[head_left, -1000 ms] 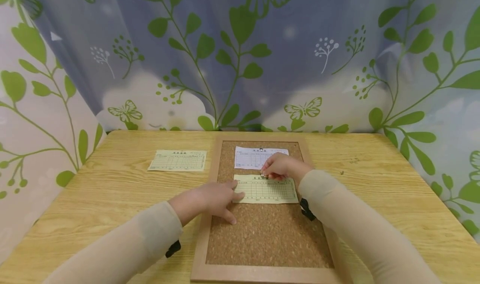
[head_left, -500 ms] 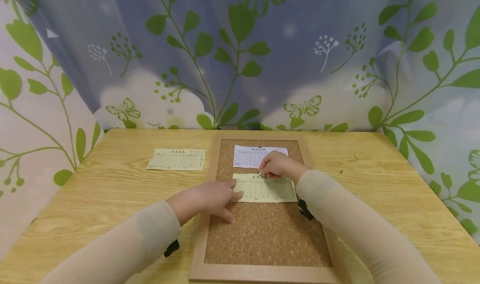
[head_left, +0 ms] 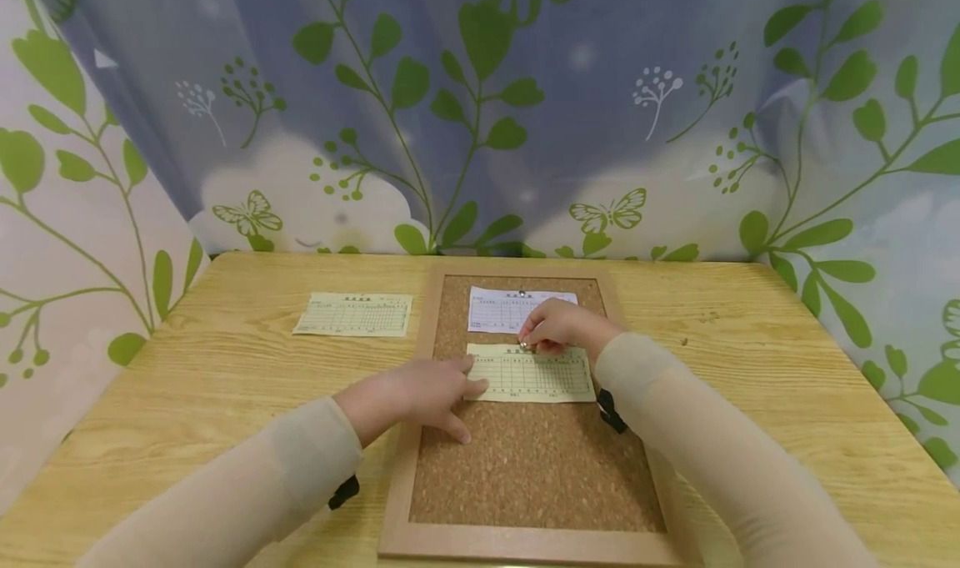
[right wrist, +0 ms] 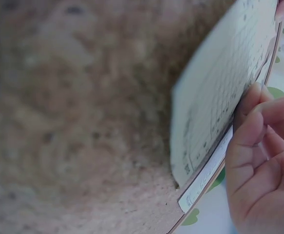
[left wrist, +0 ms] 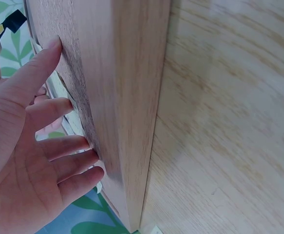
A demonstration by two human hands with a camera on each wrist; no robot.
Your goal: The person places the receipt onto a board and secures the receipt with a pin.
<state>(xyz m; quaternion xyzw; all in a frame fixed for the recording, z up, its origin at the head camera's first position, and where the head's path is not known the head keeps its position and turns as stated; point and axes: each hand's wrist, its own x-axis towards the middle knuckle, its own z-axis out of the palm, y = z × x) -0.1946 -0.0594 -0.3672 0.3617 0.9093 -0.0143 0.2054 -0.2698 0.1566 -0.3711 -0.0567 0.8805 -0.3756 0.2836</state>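
Observation:
A yellow printed slip [head_left: 532,379] lies on the cork board [head_left: 540,468], just below a whitish slip [head_left: 491,311] that has a small silver pushpin [head_left: 522,294] at its top edge. My left hand [head_left: 416,397] rests with spread, straight fingers on the yellow slip's left edge and the cork beside it; its thumb touches bare cork. At the slip's top edge my right hand [head_left: 562,326] pinches another small silver pushpin [head_left: 522,344] between thumb and fingertips. In the right wrist view the curled fingers [right wrist: 258,112] hide the pin.
Left of the board, a second yellow slip [head_left: 352,314] lies on the wooden table [head_left: 225,368]. A tiny dark object [head_left: 684,342] is on the table to the right. The board's raised wooden frame [head_left: 525,541] runs around the cork. A leaf-patterned curtain [head_left: 480,134] stands behind.
The right hand stays at the yellow slip's top edge, its fingertips and the pin shifting only slightly. The left hand keeps its place on the slip. The head view tilts a little.

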